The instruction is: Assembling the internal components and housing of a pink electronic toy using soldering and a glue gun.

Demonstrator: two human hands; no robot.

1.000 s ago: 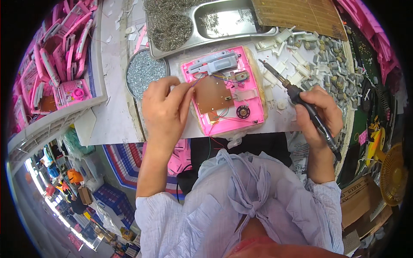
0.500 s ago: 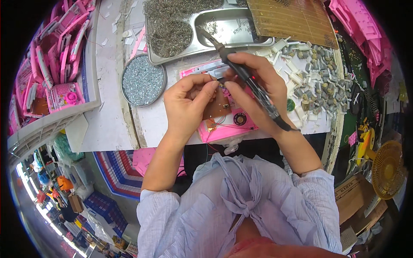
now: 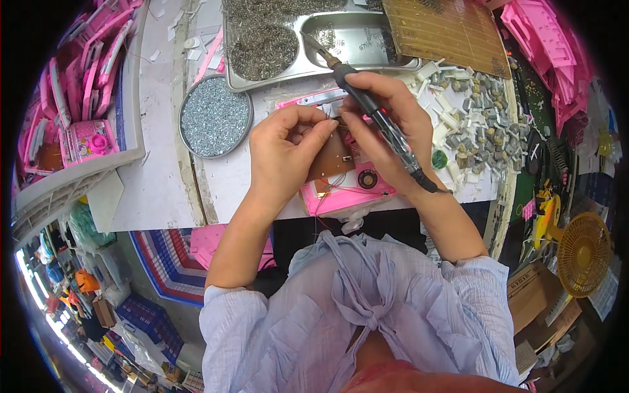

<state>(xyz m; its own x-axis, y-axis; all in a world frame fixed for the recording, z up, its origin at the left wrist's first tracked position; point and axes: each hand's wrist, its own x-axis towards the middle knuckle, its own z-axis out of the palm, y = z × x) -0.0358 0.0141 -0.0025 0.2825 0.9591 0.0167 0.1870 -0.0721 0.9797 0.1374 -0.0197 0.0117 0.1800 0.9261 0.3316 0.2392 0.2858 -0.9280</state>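
Note:
My right hand [image 3: 414, 124] grips a dark soldering iron [image 3: 360, 93] with a small red light. Its tip points up and left, toward the metal tray and clear of the work. The thumb and fingertips of my left hand [image 3: 278, 154] are pinched together over a pink plastic housing [image 3: 318, 204]; what lies between them is too small to make out. My right fingertips come close to my left ones. Below them are a brown circuit board [image 3: 331, 160], thin wires and a round black speaker [image 3: 367, 179], all in the housing.
A steel tray [image 3: 308, 73] of small metal parts stands behind, beside a round dish [image 3: 182, 118] of tiny silvery pieces. Grey-and-white parts [image 3: 475, 121] are heaped at right, near a brown board [image 3: 445, 36]. Pink housings [image 3: 98, 62] fill a bin at left; a yellow fan [image 3: 583, 255] stands right.
The whole view has shifted slightly. My fingertips have moved a little over the housing, and the soldering iron stays in my right hand with its tip raised.

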